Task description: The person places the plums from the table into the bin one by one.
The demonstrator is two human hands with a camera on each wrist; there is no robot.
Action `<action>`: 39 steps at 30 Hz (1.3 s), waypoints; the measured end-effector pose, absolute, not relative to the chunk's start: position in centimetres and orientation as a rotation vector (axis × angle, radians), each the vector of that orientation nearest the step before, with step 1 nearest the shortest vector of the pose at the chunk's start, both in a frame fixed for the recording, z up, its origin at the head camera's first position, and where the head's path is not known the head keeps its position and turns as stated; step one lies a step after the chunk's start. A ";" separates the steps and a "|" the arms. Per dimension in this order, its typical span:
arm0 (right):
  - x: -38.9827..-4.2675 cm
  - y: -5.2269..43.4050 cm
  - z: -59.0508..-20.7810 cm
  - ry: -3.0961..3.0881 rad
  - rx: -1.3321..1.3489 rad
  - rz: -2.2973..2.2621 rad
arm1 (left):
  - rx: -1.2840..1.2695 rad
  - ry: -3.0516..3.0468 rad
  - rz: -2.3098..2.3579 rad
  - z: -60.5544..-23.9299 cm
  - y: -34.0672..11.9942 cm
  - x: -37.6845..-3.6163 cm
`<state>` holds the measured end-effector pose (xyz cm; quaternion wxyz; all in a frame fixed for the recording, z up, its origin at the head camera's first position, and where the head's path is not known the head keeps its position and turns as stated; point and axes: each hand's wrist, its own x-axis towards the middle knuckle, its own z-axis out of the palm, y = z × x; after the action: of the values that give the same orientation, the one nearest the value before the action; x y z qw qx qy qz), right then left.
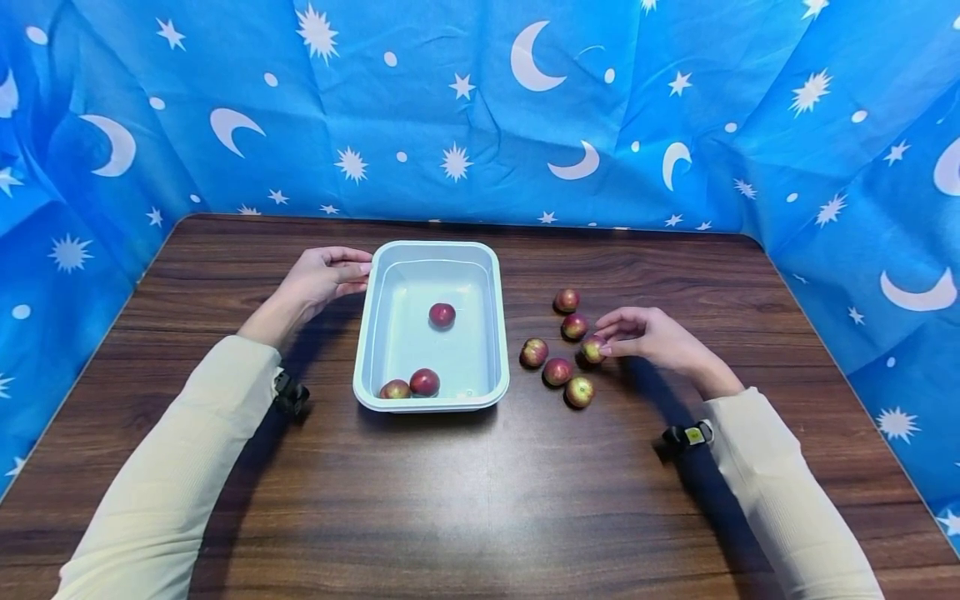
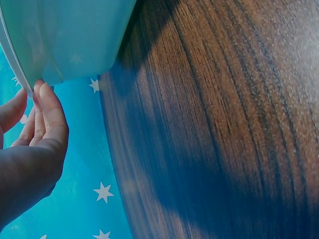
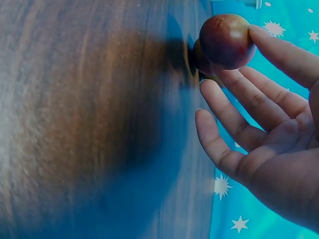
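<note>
A white plastic tub stands on the table with three plums inside, one of them the dark red plum near its middle. My left hand pinches the tub's left rim between thumb and fingers; the left wrist view shows the fingertips at the rim's edge. To the right of the tub lies a loose group of red and yellow plums, including a plum at the front. My right hand pinches a plum between thumb and fingertips, its other fingers spread.
The brown wood-grain table spreads around the tub and the plums. Behind it and along both sides hangs a blue cloth with white moons and stars. Each wrist carries a small black camera.
</note>
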<state>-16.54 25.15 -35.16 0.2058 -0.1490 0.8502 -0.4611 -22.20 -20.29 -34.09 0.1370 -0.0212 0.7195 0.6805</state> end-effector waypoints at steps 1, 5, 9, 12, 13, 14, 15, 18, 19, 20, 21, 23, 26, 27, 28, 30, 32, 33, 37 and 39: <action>-16.5 25.2 -35.0 2.374 -0.419 -1.283 | -0.060 2.087 1.964 -34.1 -20.3 -22.2; -16.6 25.2 -34.5 2.399 -0.432 -1.270 | -0.056 2.102 1.949 -34.1 -20.3 -22.2; -16.7 25.2 -34.1 2.411 -0.434 -1.264 | -0.055 2.089 1.958 -34.0 -20.3 -22.1; -16.8 25.2 -33.9 2.424 -0.441 -1.260 | -0.065 2.076 1.974 -33.9 -20.3 -22.1; -16.9 25.2 -33.8 2.434 -0.445 -1.251 | -0.069 2.077 1.976 -33.9 -20.3 -22.1; -16.9 25.2 -33.8 2.444 -0.449 -1.243 | -0.071 2.076 1.978 -33.9 -20.3 -22.1; -17.0 25.3 -33.7 2.452 -0.451 -1.237 | -0.073 2.078 1.978 -33.9 -20.3 -22.1; -17.2 25.4 -33.4 2.474 -0.451 -1.212 | -0.074 2.085 1.973 -33.9 -20.3 -22.1; -17.2 25.4 -33.3 2.479 -0.451 -1.209 | -0.074 2.086 1.975 -33.9 -20.3 -22.1; -17.3 25.4 -33.3 2.480 -0.450 -1.210 | -0.074 2.089 1.973 -33.9 -20.3 -22.1; -17.4 25.5 -33.2 2.479 -0.450 -1.212 | -0.074 2.091 1.973 -34.0 -20.3 -22.1; -17.5 25.5 -33.1 2.477 -0.462 -1.216 | -0.074 2.090 1.976 -34.0 -20.3 -22.1; -17.7 25.6 -32.9 2.472 -0.478 -1.229 | -0.071 2.086 1.985 -34.1 -20.2 -22.2; -17.8 25.6 -32.8 2.470 -0.481 -1.233 | -0.070 2.084 1.988 -34.1 -20.2 -22.2; -17.8 25.5 -32.8 2.469 -0.486 -1.235 | -0.070 2.085 1.989 -34.1 -20.2 -22.2; -17.9 25.5 -32.7 2.471 -0.487 -1.237 | -0.073 2.084 1.991 -34.1 -20.2 -22.2; -18.1 25.5 -32.6 2.470 -0.488 -1.243 | -0.077 2.084 1.991 -34.1 -20.2 -22.2; -18.1 25.4 -32.5 2.470 -0.489 -1.246 | -0.074 2.088 1.984 -34.1 -20.2 -22.2; -18.5 25.3 -32.1 2.472 -0.496 -1.257 | -0.074 2.091 1.977 -34.1 -20.3 -22.2; -18.7 25.2 -31.8 2.483 -0.504 -1.253 | -0.071 2.093 1.974 -34.1 -20.3 -22.2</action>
<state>-18.65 25.16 -31.85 0.1570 -0.1761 0.8676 -0.4378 -22.15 -20.30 -34.09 0.1317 -0.0243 0.7210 0.6799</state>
